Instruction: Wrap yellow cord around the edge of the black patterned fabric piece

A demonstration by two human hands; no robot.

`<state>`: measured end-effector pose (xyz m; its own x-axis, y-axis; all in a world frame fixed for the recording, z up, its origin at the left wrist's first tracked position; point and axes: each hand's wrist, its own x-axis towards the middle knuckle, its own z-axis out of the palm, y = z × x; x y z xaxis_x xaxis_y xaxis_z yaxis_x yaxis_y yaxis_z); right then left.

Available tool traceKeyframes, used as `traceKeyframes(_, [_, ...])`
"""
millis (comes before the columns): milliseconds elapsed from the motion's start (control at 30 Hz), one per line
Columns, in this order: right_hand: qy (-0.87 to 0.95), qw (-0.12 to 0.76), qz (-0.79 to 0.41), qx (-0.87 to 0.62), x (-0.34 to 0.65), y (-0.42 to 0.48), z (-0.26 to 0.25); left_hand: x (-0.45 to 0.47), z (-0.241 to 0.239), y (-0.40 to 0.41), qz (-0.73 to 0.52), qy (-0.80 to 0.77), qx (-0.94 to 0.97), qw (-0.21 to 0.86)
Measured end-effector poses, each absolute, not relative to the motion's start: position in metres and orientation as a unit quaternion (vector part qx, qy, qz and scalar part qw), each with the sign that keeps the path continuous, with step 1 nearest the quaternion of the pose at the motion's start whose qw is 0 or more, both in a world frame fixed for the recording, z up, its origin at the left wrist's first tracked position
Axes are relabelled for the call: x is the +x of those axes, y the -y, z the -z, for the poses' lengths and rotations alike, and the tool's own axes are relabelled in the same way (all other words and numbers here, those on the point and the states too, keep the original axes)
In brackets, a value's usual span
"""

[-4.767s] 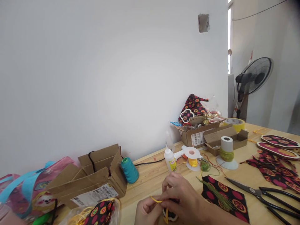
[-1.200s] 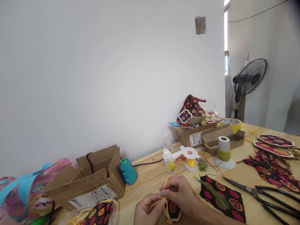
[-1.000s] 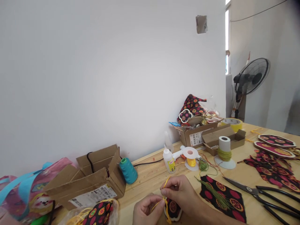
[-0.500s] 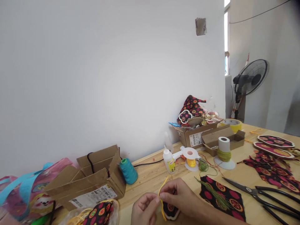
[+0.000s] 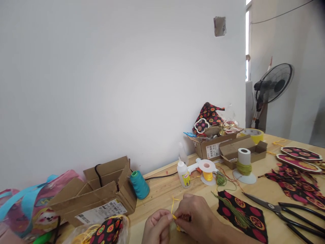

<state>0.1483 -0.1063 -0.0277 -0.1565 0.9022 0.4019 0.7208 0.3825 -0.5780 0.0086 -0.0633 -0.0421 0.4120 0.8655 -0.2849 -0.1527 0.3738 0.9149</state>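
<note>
A yellow cord (image 5: 173,205) runs between my two hands, low in the middle of the head view. My left hand (image 5: 157,226) pinches it between thumb and forefinger. My right hand (image 5: 194,217) is closed on the cord close beside the left fingertips. Under the right fingers shows part of a dark patterned fabric piece (image 5: 187,218), mostly hidden by that hand. To the right of my right hand lies a square of black patterned fabric (image 5: 256,211), with a bundle of green threads (image 5: 236,211) on top.
Black-handled scissors (image 5: 276,208) lie at right, near fabric scraps (image 5: 302,186). Beyond my hands stand a glue bottle (image 5: 183,174), a yellow cord spool (image 5: 207,176) and a green cord spool (image 5: 244,166). An open cardboard box (image 5: 101,203) and a teal thread cone (image 5: 139,185) are at left.
My right hand has turned and now covers most of the patterned piece. The yellow cord's upper end now stands straighter, with a bent tip; the hanging lower part is mostly hidden.
</note>
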Motion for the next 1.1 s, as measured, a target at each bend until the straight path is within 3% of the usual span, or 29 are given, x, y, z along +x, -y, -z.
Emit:
traceKeyframes(400, [0.731, 0.401, -0.165, -0.527, 0.149, 0.105, 0.034, 0.008, 0.044, 0.065, -0.357, -0.384, 0.448, 0.725])
traceKeyframes(667, [0.778, 0.376, -0.108, -0.490, 0.147, 0.105, 0.034, 0.009, 0.042, 0.065, -0.357, -0.374, 0.431, 0.739])
traceKeyframes(900, [0.711, 0.399, -0.246, -0.525, 0.148, 0.101, 0.043, 0.009, 0.040, 0.067, -0.371, -0.364, 0.424, 0.741])
traceKeyframes(1100, [0.666, 0.440, -0.289, -0.528, 0.147, 0.101, 0.043, 0.009, 0.044, 0.066, -0.383, -0.380, 0.440, 0.717])
